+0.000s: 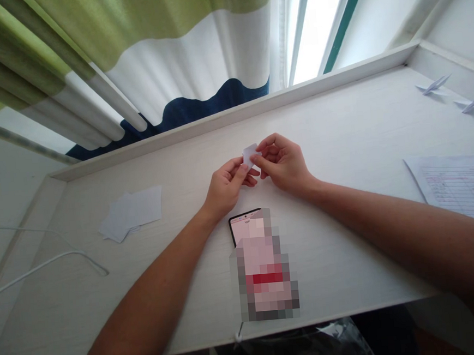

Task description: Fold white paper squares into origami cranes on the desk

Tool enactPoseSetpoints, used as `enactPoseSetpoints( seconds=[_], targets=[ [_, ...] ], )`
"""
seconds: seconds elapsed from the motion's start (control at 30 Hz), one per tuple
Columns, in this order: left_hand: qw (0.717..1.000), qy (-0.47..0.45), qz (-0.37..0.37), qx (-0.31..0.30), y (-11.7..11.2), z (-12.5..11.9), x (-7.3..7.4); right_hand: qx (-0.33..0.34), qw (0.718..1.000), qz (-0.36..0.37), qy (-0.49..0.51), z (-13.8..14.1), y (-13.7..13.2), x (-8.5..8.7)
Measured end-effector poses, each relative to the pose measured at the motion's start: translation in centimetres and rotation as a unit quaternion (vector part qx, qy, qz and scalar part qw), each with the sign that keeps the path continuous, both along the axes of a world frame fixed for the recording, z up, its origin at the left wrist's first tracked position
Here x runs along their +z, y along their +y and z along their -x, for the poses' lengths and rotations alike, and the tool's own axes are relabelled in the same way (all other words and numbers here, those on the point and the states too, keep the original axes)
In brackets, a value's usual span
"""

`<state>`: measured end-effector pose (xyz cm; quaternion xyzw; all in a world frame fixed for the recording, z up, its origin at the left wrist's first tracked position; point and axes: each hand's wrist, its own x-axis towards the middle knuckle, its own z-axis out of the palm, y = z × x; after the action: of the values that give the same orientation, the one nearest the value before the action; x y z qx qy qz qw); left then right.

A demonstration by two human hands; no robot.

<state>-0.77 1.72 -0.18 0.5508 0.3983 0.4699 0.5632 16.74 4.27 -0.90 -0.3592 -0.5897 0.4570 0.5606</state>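
Note:
A small folded piece of white paper (250, 153) is held between both hands above the middle of the desk. My left hand (226, 188) pinches its lower left side between thumb and fingers. From the right, my right hand (283, 163) grips the paper's right edge with thumb and forefinger. Just below the hands, a phone (241, 229) lies face up with its screen lit; most of it is blurred by large blocks. To the left, several loose white paper sheets (135, 210) lie overlapping.
Folded paper shapes (434, 85) stand at the far right of the white desk (189, 301). Written sheets (463, 187) lie by my right forearm. A white cable (55, 260) crosses the left side. A raised ledge (232, 112) runs along the back, below a curtain (193, 44).

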Motion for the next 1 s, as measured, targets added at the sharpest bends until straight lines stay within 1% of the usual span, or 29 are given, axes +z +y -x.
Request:
enactPoseSetpoints(
  seconds=[0.13,0.3,0.53,0.73,1.0],
  targets=[
    [1.000,0.013,-0.009,-0.005,0.19,0.06,-0.17,0.006,1.000,0.002,-0.004,0.06,-0.13,0.07],
    [1.000,0.009,-0.003,-0.009,0.10,0.00,0.09,0.013,1.000,0.007,0.003,0.08,-0.19,-0.07],
    [1.000,0.028,-0.002,0.015,-0.21,-0.06,0.40,0.020,1.000,0.013,0.003,0.01,-0.10,-0.09],
    [0.999,-0.030,0.014,-0.018,0.02,0.39,0.37,0.023,1.000,-0.004,0.011,0.09,-0.19,0.21],
    [0.999,-0.029,0.020,-0.008,0.09,0.23,0.40,0.019,1.000,0.002,0.004,0.23,-0.34,0.44]
  ],
)
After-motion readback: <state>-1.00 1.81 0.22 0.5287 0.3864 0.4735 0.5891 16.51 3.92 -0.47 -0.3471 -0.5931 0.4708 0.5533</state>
